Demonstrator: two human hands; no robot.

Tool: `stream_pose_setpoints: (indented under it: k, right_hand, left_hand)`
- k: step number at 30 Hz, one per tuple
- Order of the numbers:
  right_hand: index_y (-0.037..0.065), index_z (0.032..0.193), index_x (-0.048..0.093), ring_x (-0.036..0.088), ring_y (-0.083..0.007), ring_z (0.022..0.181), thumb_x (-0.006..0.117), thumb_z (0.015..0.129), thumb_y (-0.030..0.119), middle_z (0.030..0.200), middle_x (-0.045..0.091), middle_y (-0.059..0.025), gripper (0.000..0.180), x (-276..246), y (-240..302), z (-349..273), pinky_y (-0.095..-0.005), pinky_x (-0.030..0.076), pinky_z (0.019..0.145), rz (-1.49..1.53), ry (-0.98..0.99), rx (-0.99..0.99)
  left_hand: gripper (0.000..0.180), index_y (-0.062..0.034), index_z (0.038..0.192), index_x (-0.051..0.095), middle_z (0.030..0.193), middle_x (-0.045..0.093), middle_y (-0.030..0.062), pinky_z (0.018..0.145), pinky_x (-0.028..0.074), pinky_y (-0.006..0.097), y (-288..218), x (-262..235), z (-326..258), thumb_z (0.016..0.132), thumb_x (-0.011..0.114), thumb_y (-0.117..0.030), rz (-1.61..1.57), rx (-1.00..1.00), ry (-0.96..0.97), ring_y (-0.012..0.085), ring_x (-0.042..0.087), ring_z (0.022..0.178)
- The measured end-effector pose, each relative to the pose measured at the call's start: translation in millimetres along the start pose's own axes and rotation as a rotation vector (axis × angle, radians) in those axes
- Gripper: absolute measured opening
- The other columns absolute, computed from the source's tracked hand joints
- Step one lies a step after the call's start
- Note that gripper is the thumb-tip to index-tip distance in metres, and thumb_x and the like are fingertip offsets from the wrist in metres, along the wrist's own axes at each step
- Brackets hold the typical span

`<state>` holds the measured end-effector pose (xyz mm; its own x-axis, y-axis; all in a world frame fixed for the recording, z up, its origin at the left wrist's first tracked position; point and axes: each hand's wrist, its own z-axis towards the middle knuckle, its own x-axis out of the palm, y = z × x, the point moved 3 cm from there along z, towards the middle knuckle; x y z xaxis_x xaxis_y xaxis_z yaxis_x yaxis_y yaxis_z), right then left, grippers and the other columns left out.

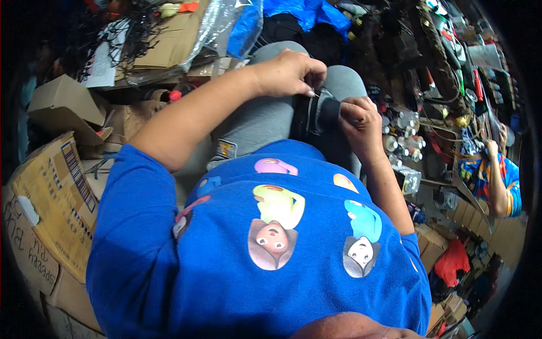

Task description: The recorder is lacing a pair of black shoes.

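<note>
A dark black piece (327, 111), soft-looking with a paler grey edge, lies over my lap between my grey-clad knees. My right hand (362, 121) grips its right side with curled fingers. Above its upper left edge, my left hand (289, 73) is closed in a pinch, thumb against fingers. Something thin and light shows at those fingertips, too small to name. The exact kind of the black piece cannot be made out, and its lower part blends into dark shadow.
Open cardboard boxes (53, 192) stand close on my left. Ahead are flat cardboard (164, 48), clear plastic wrap (226, 28) and a blue plastic sheet (305, 12). On the right, small clear bottles (407, 135) crowd together, and another person (497, 175) in a colourful shirt is nearby.
</note>
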<state>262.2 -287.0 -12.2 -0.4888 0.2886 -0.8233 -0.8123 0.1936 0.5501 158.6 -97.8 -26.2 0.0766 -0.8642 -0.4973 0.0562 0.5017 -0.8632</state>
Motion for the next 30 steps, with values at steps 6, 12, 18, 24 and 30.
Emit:
stream_pose_setpoints:
  k: [6, 12, 18, 24, 30]
  right_hand:
    - [0.005, 0.084, 0.066, 0.058, -0.0305, 0.09, 0.066, 0.069, 0.003, 0.09, 0.066, -0.0094, 0.015, 8.1, -3.6, 0.6, -0.04, 0.044, 0.082, 0.018, -0.056, 0.079]
    - [0.004, 0.093, 0.059, 0.055, -0.0363, 0.092, 0.061, 0.066, -0.001, 0.091, 0.06, -0.0141, 0.028, -0.9, -9.1, -15.2, -0.0438, 0.042, 0.083, -0.251, 0.04, 0.024]
    - [0.004, 0.088, 0.058, 0.055, -0.0336, 0.088, 0.061, 0.067, -0.002, 0.087, 0.059, -0.012, 0.022, 4.5, 8.5, -6.0, -0.0433, 0.041, 0.082, -0.124, 0.003, -0.111]
    - [0.006, 0.081, 0.057, 0.055, -0.0338, 0.092, 0.059, 0.073, 0.002, 0.088, 0.06, -0.0123, 0.009, -8.3, -14.9, -23.4, -0.0441, 0.042, 0.084, -0.347, 0.148, -0.093]
    - [0.004, 0.093, 0.069, 0.06, -0.0229, 0.085, 0.066, 0.083, 0.013, 0.084, 0.066, -0.0063, 0.014, -83.5, -81.8, -111.6, -0.035, 0.046, 0.081, 0.214, 0.038, 0.529]
  left_hand:
    - [0.03, -0.0094, 0.101, 0.066, 0.092, 0.065, 0.0107, 0.08, 0.05, 0.04, 0.9, 9.5, -0.6, 0.073, 0.077, -0.013, 0.043, -0.05, -0.008, 0.0259, 0.064, 0.094]
    - [0.072, -0.0107, 0.122, 0.056, 0.125, 0.053, 0.0117, 0.104, 0.028, 0.056, -10.3, 31.2, -10.7, 0.069, 0.075, -0.056, 0.515, 0.017, -0.041, 0.0285, 0.045, 0.127]
    - [0.077, -0.0076, 0.114, 0.059, 0.121, 0.055, 0.0124, 0.103, 0.026, 0.062, -25.3, 45.6, -14.3, 0.063, 0.076, -0.062, 0.616, 0.069, -0.091, 0.028, 0.045, 0.126]
    - [0.07, -0.0077, 0.11, 0.061, 0.113, 0.06, 0.0123, 0.1, 0.026, 0.064, -36.3, 49.7, -4.1, 0.063, 0.077, -0.056, 0.677, -0.002, 0.092, 0.0284, 0.047, 0.124]
    - [0.077, -0.0084, 0.123, 0.057, 0.123, 0.059, 0.0122, 0.107, 0.018, 0.072, -35.5, 45.2, -3.3, 0.067, 0.075, -0.058, 0.711, -0.034, 0.124, 0.0302, 0.04, 0.133]
